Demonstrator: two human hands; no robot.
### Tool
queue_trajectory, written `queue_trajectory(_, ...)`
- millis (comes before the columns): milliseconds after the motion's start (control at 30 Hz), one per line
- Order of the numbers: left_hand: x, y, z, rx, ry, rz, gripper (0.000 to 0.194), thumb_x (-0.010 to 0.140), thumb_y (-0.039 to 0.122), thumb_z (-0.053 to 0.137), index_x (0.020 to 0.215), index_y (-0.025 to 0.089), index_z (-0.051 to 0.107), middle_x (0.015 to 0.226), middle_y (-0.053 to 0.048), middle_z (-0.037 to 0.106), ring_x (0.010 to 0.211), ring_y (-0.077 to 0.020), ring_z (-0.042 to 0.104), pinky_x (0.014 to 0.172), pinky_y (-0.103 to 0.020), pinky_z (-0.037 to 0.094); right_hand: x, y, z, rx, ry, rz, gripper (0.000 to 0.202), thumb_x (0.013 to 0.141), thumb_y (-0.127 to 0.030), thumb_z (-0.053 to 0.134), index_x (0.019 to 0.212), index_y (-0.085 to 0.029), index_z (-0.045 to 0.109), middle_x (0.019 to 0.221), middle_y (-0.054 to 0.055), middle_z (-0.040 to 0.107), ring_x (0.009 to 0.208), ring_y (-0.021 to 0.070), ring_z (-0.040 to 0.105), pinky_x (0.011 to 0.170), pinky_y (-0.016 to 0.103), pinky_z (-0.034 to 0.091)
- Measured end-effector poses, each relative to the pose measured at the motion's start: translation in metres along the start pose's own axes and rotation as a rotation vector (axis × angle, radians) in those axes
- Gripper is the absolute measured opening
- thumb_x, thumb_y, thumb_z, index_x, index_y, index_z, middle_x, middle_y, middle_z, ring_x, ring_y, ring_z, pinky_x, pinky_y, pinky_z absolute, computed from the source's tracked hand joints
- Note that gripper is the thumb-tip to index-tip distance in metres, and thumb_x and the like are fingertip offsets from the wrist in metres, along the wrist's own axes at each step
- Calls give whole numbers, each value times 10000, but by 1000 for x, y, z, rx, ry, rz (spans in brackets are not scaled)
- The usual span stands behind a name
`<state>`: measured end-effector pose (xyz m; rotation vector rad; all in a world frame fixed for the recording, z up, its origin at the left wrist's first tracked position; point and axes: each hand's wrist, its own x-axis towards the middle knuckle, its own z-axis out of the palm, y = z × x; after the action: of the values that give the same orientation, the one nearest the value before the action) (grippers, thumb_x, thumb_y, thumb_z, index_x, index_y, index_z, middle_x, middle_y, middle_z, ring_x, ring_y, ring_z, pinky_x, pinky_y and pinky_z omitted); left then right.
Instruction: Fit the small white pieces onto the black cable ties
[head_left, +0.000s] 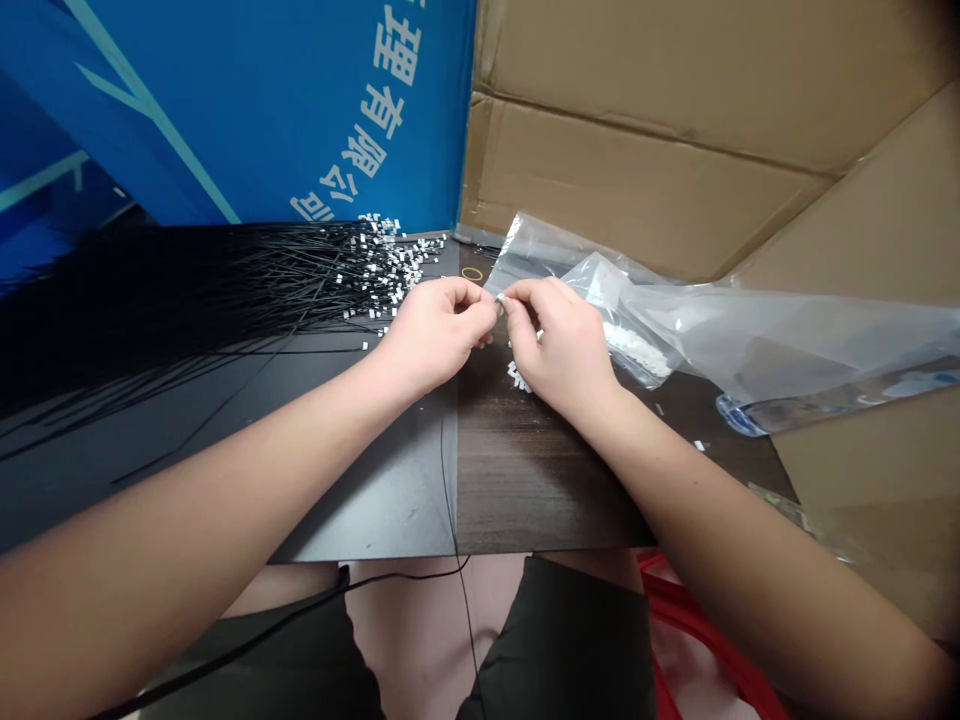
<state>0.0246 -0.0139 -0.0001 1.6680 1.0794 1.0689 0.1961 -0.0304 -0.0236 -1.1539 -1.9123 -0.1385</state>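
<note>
My left hand (441,335) is closed in a pinch, its fingertips almost meeting those of my right hand (564,340). Between the two pinches shows a tiny white connector (499,298), partly covered by my fingers. A thin black wire (450,490) runs from below my left hand over the table's front edge; its upper end is hidden. Under my right hand lie several loose white connectors (517,377). To the left spreads a large bundle of black wires (225,275), with white connectors on their ends.
Clear plastic bags (540,245) lie at the right, one holding small white pieces (637,348). A yellow rubber band (472,274) rests behind my hands. A blue panel (300,100) and cardboard (637,160) stand behind the table (540,490). Something red (705,640) is below right.
</note>
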Motion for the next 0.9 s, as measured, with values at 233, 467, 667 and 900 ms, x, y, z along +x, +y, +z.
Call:
queue_trajectory(233, 0, 0, 2, 19, 17, 7, 132, 866, 239, 649, 757, 172, 679, 731, -37, 699, 684, -157, 619, 678, -305, 474, 0, 0, 1, 5, -8, 20, 163, 1044, -240, 501, 968, -221, 643, 952, 87, 749, 886, 238, 658, 789, 382, 487)
queue_trajectory(467, 0, -1, 3, 12, 34, -8, 150, 862, 206, 626, 717, 176, 654, 686, -18, 663, 665, -148, 599, 661, -293, 465, -1, -2, 1, -26, -61, 46, 180, 1063, -245, 476, 1010, -216, 645, 981, 84, 730, 914, 235, 651, 801, 373, 478)
queue_trajectory(667, 0, -4, 4, -17, 38, -2, 155, 863, 206, 626, 713, 174, 645, 676, -12, 646, 661, -145, 589, 651, -292, 455, -1, -2, 4, -28, -65, 41, 164, 1052, -231, 474, 1008, -214, 632, 983, 91, 726, 923, 242, 649, 791, 376, 478)
queue_trajectory(900, 0, -6, 4, -31, 37, 24, 130, 858, 197, 629, 730, 173, 633, 691, -3, 620, 678, -142, 566, 662, -294, 445, -2, -3, 4, -1, -60, 36, 171, 1051, -224, 470, 994, -212, 631, 979, 88, 731, 929, 236, 656, 810, 373, 485)
